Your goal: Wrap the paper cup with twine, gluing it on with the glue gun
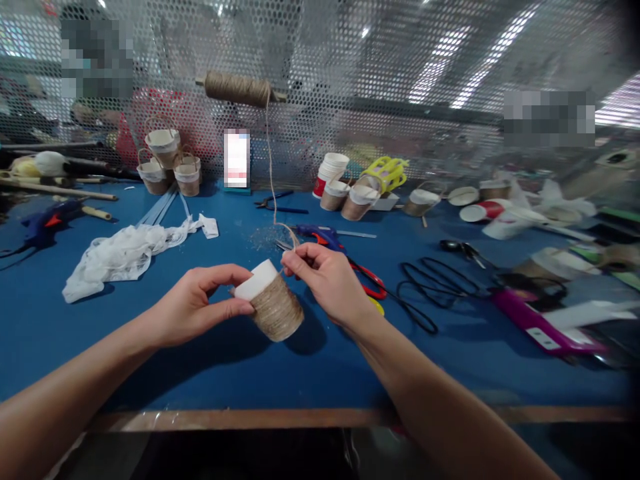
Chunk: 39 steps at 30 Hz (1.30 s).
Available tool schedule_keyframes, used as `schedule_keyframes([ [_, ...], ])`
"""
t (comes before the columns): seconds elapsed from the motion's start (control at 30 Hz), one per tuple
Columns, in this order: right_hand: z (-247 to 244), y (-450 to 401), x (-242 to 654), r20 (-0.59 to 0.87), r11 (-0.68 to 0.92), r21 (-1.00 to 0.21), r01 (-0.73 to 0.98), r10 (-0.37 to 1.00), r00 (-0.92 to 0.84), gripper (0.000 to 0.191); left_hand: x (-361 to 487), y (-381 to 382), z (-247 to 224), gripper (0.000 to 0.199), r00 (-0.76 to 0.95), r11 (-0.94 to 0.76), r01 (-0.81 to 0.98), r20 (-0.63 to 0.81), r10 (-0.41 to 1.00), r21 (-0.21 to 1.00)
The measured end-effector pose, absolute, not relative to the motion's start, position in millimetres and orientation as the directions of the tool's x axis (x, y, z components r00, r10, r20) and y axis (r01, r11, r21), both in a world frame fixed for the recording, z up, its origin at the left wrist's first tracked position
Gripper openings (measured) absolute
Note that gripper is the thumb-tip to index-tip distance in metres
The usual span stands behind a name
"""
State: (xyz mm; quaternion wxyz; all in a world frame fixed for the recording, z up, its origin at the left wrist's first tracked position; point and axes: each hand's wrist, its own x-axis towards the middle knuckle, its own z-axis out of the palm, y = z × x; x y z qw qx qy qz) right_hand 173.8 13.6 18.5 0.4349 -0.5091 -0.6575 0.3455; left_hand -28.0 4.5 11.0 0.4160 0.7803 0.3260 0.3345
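A white paper cup [276, 308] wrapped in brown twine over most of its side hangs tilted above the blue table. My left hand [203, 303] grips it near the bare white rim, thumb and fingers closed on the wall. Beside the cup's upper right edge, my right hand [325, 277] pinches a strand of twine [273, 167] between thumb and index finger. That strand runs up to a twine spool [237, 89] on a rod at the mesh panel. Just behind my right hand lie a blue glue gun [323, 235] and red-handled scissors [373, 283], partly covered.
White lace [120, 257] lies in a heap on the left, near another glue gun [47, 223]. Finished-looking small baskets [163, 150] are stacked behind it. Pliers [283, 203], more wrapped cups [360, 200], a black cord [435, 283] and a purple tool [540, 320] occupy the back and right.
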Motion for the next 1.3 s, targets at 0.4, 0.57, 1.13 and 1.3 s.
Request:
schedule_keyframes([
  [0.4,9.5,8.3,164.6,0.191,0.246,-0.892,0.379,0.966,-0.175,0.023,-28.3,6.1,9.3,0.015,0.572,-0.497,0.19,0.316,0.757,0.847],
  [0.57,7.2,6.6,162.1,0.168,0.223,-0.879,0.421,0.972,-0.163,0.025,-28.5,7.2,9.0,0.017,0.576,-0.481,0.202,0.293,0.763,0.853],
  [1.13,-6.3,2.9,154.3,0.465,0.438,-0.586,0.681,0.871,-0.16,0.017,-11.2,4.0,6.8,0.026,0.529,-0.32,0.298,0.123,0.84,0.899],
  [1.3,-8.1,0.2,153.8,0.561,0.507,-0.392,0.767,0.793,-0.238,0.015,-6.2,0.8,1.1,0.021,0.49,-0.24,0.328,0.052,0.87,0.914],
])
